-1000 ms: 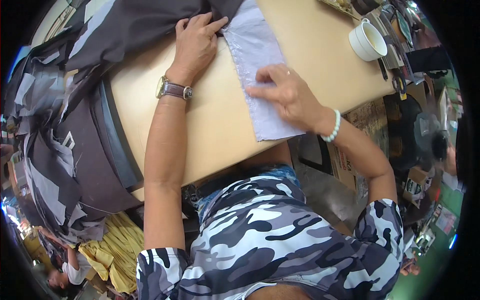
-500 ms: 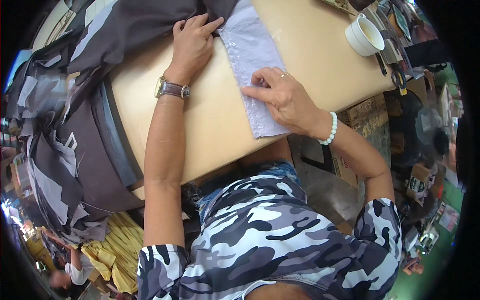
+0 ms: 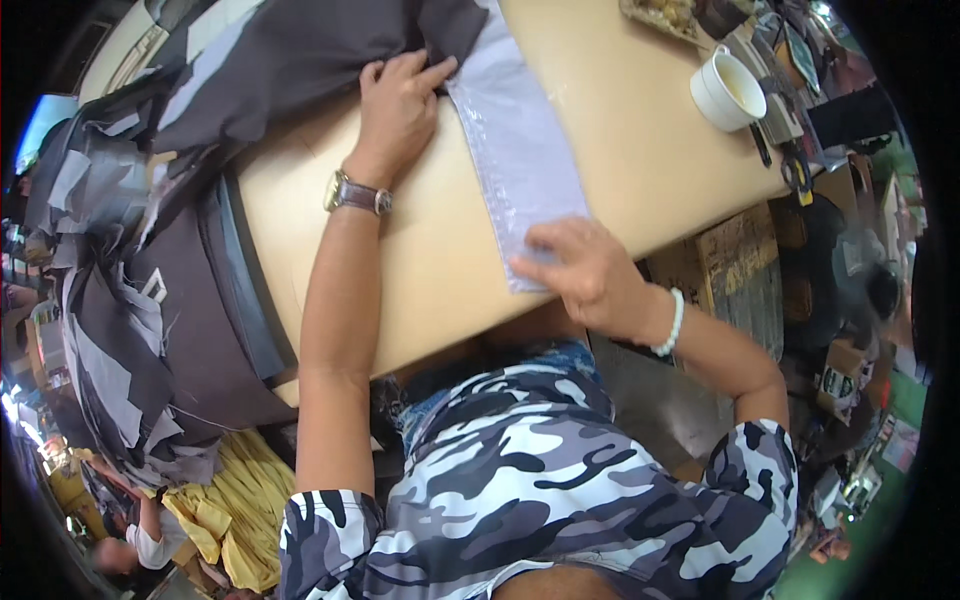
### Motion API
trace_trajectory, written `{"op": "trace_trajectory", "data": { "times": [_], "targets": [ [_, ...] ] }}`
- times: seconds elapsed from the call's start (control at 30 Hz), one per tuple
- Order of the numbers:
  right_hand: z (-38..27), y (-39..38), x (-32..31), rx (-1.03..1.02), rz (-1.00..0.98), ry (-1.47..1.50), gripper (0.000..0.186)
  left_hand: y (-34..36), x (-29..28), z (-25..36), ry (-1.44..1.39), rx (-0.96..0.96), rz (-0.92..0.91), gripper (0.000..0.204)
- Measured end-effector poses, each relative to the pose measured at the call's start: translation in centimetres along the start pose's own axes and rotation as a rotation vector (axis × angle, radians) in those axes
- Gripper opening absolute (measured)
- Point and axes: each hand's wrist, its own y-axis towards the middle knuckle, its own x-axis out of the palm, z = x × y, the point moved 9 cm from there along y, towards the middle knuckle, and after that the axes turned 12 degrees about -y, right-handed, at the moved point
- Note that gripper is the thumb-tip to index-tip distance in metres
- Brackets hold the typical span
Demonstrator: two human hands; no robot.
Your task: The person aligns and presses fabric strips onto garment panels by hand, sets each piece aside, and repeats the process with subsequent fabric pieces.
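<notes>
A pale lavender strip of cloth (image 3: 530, 150) lies on the beige table, with a shiny, stitched-looking line along its left side. Dark grey fabric (image 3: 310, 70) covers the strip's far end. My left hand (image 3: 402, 112) rests flat where the two meet, fingertips stretched onto the dark fabric. At the strip's near end, by the table edge, is my right hand (image 3: 590, 275). Its fingers are bent and smeared by motion, so whether anything is between them does not show.
A white cup (image 3: 727, 92) stands at the table's right, near a pen (image 3: 761, 146) and scissors (image 3: 797, 175). A tray of small items (image 3: 665, 16) sits at the far edge. Dark fabric pieces (image 3: 200, 320) drape over the left side, above yellow cloth (image 3: 235, 510). Another person sits at lower left.
My right hand has slid down along the strip toward its near end. The left hand stays on the dark fabric, and the whole view has shifted slightly.
</notes>
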Motion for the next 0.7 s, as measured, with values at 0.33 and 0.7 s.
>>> {"op": "trace_trajectory", "data": {
  "times": [0.33, 0.7],
  "targets": [
    [8.8, -5.0, -6.2, 0.589, 0.476, 0.177, 0.043, 3.7, 2.4, 3.2, 0.046, -0.087, -0.177, 0.031],
    [12.4, -11.0, -6.4, 0.785, 0.98, 0.299, 0.047, 5.3, -0.8, 11.1, -0.003, 0.158, 0.035, 0.057]
  ]
}}
